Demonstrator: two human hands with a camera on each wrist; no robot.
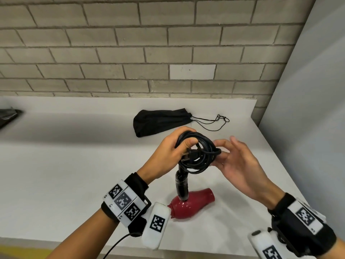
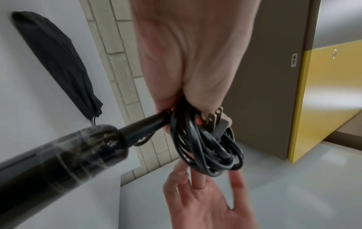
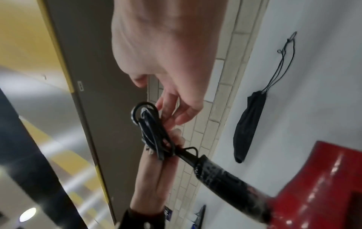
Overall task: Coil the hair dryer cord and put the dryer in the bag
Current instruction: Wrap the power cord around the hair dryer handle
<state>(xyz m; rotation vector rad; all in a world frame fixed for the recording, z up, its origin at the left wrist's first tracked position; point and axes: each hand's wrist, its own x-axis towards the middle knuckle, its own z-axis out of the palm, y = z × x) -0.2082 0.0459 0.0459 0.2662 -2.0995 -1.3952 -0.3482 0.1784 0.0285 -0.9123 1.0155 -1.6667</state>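
My left hand (image 1: pixel 171 148) grips the coiled black cord (image 1: pixel 197 154) above the counter, thumb through the loops, with the plug (image 2: pixel 215 120) tucked against them. Below the coil hangs the black handle (image 1: pixel 181 184), ending in the red dryer body (image 1: pixel 192 204), which lies on the white counter (image 1: pixel 74 165). My right hand (image 1: pixel 237 159) is beside the coil with fingers spread, its fingertips (image 2: pixel 199 181) just touching the loops' right edge. The black drawstring bag (image 1: pixel 160 121) lies flat behind the hands, mouth pointing right.
The bag's thin drawstrings (image 1: pixel 214 121) trail to the right. A brick wall (image 1: pixel 149 43) backs the counter and a grey panel (image 1: pixel 308 109) closes its right end. A dark object (image 1: pixel 8 116) sits at the far left.
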